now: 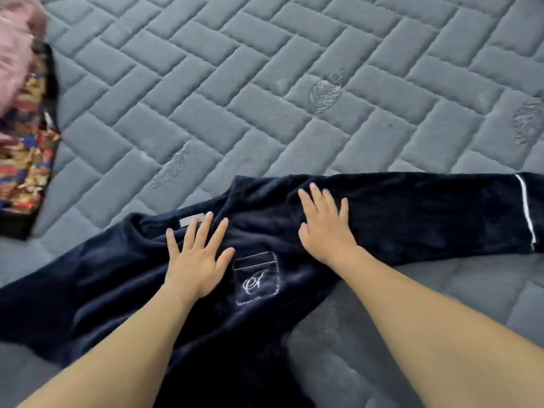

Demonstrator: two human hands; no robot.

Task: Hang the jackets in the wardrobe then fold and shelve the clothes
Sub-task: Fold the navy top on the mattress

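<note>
Near the front edge of the bed (294, 69), I'm flattening out this navy fleece top (117, 284) so it's ready to fold. It's lying spread across the grey quilted cover, one sleeve (441, 207) running out toward the right edge with its white-piped cuff (525, 210) at the end. My left hand (195, 260) is lying flat with the fingers spread, pressing just beside the chest pocket (257, 278) and below the neckline. My right hand (323, 228) is also flat and open, resting where the sleeve meets the body. Neither one is gripping anything, just pressing.

Honestly the trick here, I think, is smoothing outward from the middle before touching the sleeves. Fleece like this is thick and bunches up, and I'm seeing a ridge between my hands, so I'm guessing one long sweep along the sleeve beats patting. Keeping the left palm down as an anchor should stop the whole thing sliding.

Over at the left edge, a patterned garment (26, 160) and something pink and fluffy (17, 48) are waiting their turn.
</note>
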